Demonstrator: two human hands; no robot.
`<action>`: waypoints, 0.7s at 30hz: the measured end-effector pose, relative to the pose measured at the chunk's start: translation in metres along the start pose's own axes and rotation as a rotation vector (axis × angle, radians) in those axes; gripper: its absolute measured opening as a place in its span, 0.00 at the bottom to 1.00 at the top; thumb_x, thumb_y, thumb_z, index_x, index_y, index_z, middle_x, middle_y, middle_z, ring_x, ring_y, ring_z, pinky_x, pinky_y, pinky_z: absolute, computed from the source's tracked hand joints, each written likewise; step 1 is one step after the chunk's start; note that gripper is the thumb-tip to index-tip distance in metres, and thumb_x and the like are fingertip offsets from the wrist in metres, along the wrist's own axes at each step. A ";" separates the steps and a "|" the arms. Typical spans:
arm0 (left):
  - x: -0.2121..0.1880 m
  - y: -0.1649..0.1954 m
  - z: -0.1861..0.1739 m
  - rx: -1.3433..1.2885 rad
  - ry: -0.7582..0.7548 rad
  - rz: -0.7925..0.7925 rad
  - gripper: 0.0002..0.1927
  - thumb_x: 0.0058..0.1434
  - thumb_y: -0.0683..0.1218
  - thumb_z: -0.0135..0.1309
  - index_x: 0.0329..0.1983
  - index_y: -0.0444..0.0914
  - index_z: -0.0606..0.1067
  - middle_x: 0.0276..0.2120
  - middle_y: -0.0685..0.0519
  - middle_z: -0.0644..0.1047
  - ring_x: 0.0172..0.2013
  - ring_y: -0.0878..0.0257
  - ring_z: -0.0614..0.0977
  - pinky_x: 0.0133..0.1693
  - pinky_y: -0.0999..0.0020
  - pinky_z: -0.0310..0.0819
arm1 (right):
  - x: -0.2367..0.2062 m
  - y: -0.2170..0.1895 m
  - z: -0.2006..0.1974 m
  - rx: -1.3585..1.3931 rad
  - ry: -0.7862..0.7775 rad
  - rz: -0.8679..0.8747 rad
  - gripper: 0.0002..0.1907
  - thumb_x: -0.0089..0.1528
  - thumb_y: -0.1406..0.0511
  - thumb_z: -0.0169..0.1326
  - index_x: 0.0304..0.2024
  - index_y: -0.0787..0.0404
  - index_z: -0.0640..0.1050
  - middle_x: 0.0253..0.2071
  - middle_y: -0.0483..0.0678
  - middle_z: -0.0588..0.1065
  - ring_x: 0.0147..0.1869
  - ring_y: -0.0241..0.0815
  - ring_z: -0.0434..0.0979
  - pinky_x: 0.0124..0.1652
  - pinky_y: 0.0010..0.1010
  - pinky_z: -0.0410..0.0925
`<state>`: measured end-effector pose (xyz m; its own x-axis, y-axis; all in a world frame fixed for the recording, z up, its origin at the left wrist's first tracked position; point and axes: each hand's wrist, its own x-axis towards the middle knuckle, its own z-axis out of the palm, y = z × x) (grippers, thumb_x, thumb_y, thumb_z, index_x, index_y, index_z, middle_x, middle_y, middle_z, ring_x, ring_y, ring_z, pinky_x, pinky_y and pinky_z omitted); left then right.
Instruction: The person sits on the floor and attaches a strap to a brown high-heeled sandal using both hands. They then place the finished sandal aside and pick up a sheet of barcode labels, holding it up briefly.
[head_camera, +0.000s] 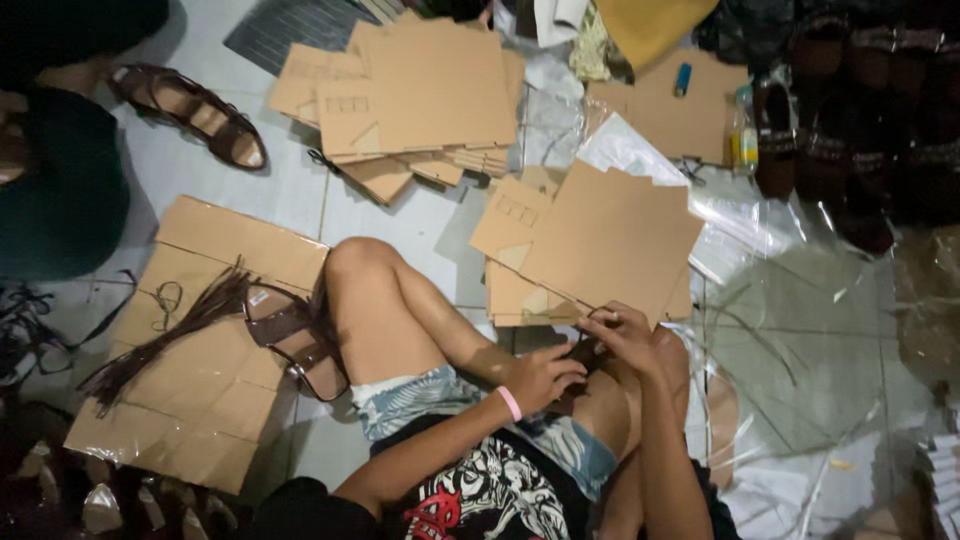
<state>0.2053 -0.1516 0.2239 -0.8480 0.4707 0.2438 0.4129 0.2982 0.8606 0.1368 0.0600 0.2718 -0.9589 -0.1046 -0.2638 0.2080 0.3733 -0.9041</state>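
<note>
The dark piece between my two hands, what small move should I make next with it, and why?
Probably lift the dark piece off your knee toward the light. Your left hand and right hand both pinch it low against your leg, where it sits in shadow and its shape is hard to make out. The cardboard sheets just ahead are brighter.

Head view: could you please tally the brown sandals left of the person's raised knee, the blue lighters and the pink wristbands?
Brown sandals: 2
Blue lighter: 1
Pink wristband: 1
Total: 4
</note>
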 end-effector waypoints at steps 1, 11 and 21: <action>0.000 0.002 -0.001 0.012 -0.008 -0.019 0.08 0.64 0.49 0.59 0.45 0.46 0.83 0.55 0.40 0.78 0.46 0.42 0.83 0.46 0.53 0.78 | 0.001 -0.001 -0.001 -0.013 0.046 -0.007 0.13 0.62 0.63 0.65 0.30 0.67 0.81 0.32 0.46 0.75 0.32 0.33 0.74 0.29 0.26 0.67; 0.006 0.023 -0.013 -0.035 0.133 -0.056 0.10 0.64 0.46 0.58 0.47 0.41 0.80 0.48 0.44 0.82 0.43 0.46 0.85 0.44 0.57 0.80 | -0.035 -0.045 -0.026 0.052 0.310 -0.011 0.09 0.65 0.67 0.62 0.44 0.68 0.84 0.33 0.52 0.82 0.34 0.37 0.81 0.32 0.22 0.69; 0.022 0.019 -0.017 -0.247 0.080 -0.273 0.10 0.65 0.49 0.60 0.43 0.39 0.82 0.38 0.46 0.83 0.37 0.51 0.86 0.39 0.63 0.79 | -0.192 -0.031 -0.076 0.605 -0.310 0.280 0.39 0.65 0.45 0.46 0.65 0.71 0.71 0.59 0.57 0.79 0.56 0.45 0.81 0.52 0.36 0.74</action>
<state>0.1888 -0.1491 0.2533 -0.9430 0.3324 0.0160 0.0834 0.1896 0.9783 0.2995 0.1387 0.3759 -0.7741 -0.3693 -0.5142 0.5934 -0.1405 -0.7925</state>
